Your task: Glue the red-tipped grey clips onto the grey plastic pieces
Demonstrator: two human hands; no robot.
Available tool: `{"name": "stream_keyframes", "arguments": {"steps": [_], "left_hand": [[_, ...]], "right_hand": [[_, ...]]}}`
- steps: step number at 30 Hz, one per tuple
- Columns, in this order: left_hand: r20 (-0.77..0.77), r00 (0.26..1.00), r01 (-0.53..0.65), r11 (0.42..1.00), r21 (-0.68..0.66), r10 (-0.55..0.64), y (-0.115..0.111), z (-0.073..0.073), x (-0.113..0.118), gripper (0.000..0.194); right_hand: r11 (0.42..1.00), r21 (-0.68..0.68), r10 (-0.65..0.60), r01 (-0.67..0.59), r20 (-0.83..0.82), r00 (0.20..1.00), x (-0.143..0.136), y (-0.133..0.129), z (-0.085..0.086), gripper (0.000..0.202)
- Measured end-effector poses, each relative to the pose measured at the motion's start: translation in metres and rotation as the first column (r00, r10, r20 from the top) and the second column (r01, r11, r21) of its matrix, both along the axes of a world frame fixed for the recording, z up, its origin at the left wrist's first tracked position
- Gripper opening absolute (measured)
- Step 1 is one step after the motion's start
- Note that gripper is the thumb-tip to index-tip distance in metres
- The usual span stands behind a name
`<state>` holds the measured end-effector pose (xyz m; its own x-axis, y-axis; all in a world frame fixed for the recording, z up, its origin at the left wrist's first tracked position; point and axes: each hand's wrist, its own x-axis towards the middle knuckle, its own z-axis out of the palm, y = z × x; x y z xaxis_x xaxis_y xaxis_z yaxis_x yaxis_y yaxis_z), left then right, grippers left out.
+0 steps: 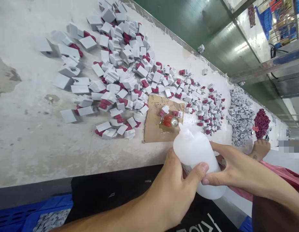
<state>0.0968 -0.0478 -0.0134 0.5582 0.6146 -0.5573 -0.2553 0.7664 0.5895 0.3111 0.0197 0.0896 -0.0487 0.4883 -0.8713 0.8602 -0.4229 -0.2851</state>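
Both hands grip a white translucent squeeze bottle (199, 158), tilted with its nozzle toward a small glass jar (171, 121) of orange-red content. My left hand (176, 187) wraps the bottle's near left side, thumb across its front. On the other side, my right hand (226, 166) holds it between thumb and fingers. The jar sits on a piece of brown cardboard (151, 129) that has a wet stain. Two small grey-and-maroon parts lie on the cardboard beside the jar. Left of and beyond it spreads a large pile of grey plastic parts (127, 82) with maroon pieces.
The long pale table (43, 141) runs to the far right, bearing a grey heap (240, 112) and a maroon heap (262, 123). Another person's hand (260, 149) is near those heaps. A blue crate (31, 216) with small grey pieces stands below at lower left.
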Motion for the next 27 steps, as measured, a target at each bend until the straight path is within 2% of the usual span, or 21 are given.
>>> {"name": "stream_keyframes", "arguments": {"steps": [6,11,21,27], "left_hand": [[0.024,1.000,-0.019,1.000,-0.007,0.019,-0.0013,-0.0036,0.0011,0.069],[0.072,0.996,-0.051,0.998,-0.022,0.052,-0.0011,-0.0051,0.0013,0.065],[0.098,0.992,-0.072,0.997,-0.026,0.074,0.0026,-0.0026,-0.0016,0.059],[0.114,0.989,-0.096,0.995,-0.016,0.097,0.0028,-0.0022,-0.0034,0.055]], "right_hand": [[0.999,0.029,0.020,-0.021,0.040,0.999,-0.0027,0.0011,0.0002,0.056],[0.999,-0.003,0.052,-0.052,0.052,0.997,-0.0040,0.0041,0.0021,0.055],[0.997,0.009,0.073,-0.073,0.066,0.995,-0.0046,0.0068,0.0039,0.064],[0.997,-0.030,0.075,-0.073,0.092,0.993,-0.0084,0.0092,0.0065,0.061]]}}
